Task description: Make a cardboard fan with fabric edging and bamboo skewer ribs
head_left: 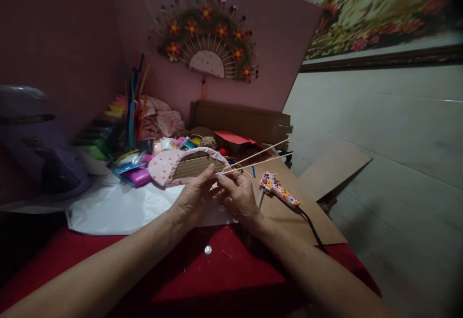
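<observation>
In front of me my left hand and my right hand meet, with fingers closed in a pinch. Two thin wooden sticks run out from between the fingertips toward the upper right, spreading apart at their far ends. Where the sticks meet is mostly covered by my fingers. Just behind my left hand is a half-round cardboard piece edged with white, red-dotted fabric. My left thumb overlaps it in the view; I cannot tell whether they touch.
A flower-patterned glue gun lies right on a cardboard sheet. White sheeting covers part of the red tablecloth, which bears a small white disc. Packets and a purple container stand left. A decorated fan hangs behind.
</observation>
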{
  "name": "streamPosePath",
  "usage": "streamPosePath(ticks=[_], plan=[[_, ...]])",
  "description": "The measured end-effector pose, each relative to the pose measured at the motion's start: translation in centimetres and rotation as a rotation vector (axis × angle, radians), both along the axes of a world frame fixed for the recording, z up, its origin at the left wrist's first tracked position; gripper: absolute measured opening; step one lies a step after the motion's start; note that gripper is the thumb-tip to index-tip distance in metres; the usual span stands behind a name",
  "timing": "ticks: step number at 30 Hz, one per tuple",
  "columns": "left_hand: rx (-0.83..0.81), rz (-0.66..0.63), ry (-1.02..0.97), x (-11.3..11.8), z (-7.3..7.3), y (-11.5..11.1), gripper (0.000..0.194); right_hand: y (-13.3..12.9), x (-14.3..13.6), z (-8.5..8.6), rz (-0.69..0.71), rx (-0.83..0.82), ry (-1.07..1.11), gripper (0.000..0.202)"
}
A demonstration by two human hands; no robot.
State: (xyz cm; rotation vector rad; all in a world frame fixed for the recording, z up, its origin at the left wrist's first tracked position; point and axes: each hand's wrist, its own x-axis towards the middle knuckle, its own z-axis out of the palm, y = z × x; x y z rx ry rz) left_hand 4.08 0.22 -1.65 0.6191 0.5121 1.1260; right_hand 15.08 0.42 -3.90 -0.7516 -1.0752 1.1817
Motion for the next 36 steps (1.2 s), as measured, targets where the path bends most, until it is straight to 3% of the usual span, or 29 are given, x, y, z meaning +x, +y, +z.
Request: streamPosePath(ticks=[5,12,18,27,36], plan=[[0.088,0.178,-0.025,0.1,0.3,0.2,0.01,-0.2,0.3,0.5,0.033,-0.035,-0.006,0.024],[0.001,0.257,-0.115,-0.6,0.9,1.0,0.011,-0.8,0.3,1.2,0.003,-0.017,0.047,0.021],[-0.063,0.217,-0.101,-1.0,0.6,1.3,0.012,-1.0,0.2,1.4,0.0,-0.036,0.07,0.015],[-0.001,0.132,-0.088,-0.9,0.8,1.0,0.012,-0.4,0.2,0.5,0.091,0.004,0.008,0.022],[-0.046,0.147,-0.097,-0.8,0.7,1.2,0.014,0.0,0.1,0.1,0.066,0.013,-0.024,0.021]])
